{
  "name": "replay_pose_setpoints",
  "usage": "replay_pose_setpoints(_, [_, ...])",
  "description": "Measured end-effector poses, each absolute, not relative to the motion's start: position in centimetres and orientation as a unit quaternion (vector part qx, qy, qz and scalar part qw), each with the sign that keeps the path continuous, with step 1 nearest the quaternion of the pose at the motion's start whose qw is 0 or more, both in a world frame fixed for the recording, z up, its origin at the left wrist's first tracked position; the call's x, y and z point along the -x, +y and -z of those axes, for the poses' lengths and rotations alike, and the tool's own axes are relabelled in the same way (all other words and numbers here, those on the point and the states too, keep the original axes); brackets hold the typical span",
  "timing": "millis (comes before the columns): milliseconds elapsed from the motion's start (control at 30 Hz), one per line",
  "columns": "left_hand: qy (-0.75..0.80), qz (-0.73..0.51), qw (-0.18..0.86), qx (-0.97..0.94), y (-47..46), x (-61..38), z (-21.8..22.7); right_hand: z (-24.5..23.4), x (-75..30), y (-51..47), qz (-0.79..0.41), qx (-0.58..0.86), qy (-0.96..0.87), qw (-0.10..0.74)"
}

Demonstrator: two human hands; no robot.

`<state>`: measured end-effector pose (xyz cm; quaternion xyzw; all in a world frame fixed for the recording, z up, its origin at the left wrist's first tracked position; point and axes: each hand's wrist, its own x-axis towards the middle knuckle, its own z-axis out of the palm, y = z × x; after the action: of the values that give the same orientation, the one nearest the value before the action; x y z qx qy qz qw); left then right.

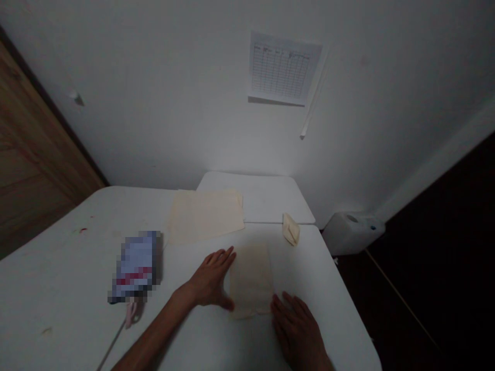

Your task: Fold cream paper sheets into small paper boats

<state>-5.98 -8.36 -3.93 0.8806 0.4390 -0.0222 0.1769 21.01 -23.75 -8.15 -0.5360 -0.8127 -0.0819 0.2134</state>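
Left hand (211, 278) and right hand (297, 330) at sides of folded cloth (251, 281); cloth blocks straight path between them. Gap between left hand and blurred packet (135, 268); cord (114, 342) lies near left forearm. Cloth stack (204, 216) obstructs way forward. Passage runs past stack's right side toward small folded piece (291, 229). Wall (154, 103) bounds reach beyond far table (255, 196).
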Motion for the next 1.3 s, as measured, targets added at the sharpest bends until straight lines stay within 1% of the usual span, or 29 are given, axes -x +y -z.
replay_pose_setpoints(133, [0.443,0.024,0.173,-0.879,-8.4,5.8,3.7,6.6,-21.2,-21.8,0.048,0.534,-0.8,0.269])
replay_pose_setpoints(267, [0.447,0.033,0.17,-0.878,-8.4,5.7,3.6,4.7,-20.3,-17.7,0.03,0.516,-0.812,0.272])
replay_pose_setpoints(400, [0.449,0.04,0.169,-0.877,-8.3,5.8,3.9,4.1,-18.7,-13.0,0.009,0.479,-0.845,0.239])
replay_pose_setpoints(533, [0.443,0.032,0.17,-0.88,-8.2,5.9,4.1,5.2,-18.0,-10.4,-0.001,0.457,-0.868,0.192])
replay_pose_setpoints(733, [0.435,0.032,0.18,-0.881,-8.4,5.9,3.7,6.5,-19.9,-9.9,0.005,0.49,-0.852,0.183])
replay_pose_setpoints(1067, [0.44,0.065,0.177,-0.878,-8.6,5.6,3.3,6.2,-20.5,-9.8,0.006,0.499,-0.849,0.173])
replay_pose_setpoints(1300, [0.436,0.058,0.179,-0.88,-8.6,5.5,3.3,5.8,-21.6,-9.6,0.021,0.514,-0.846,0.143])
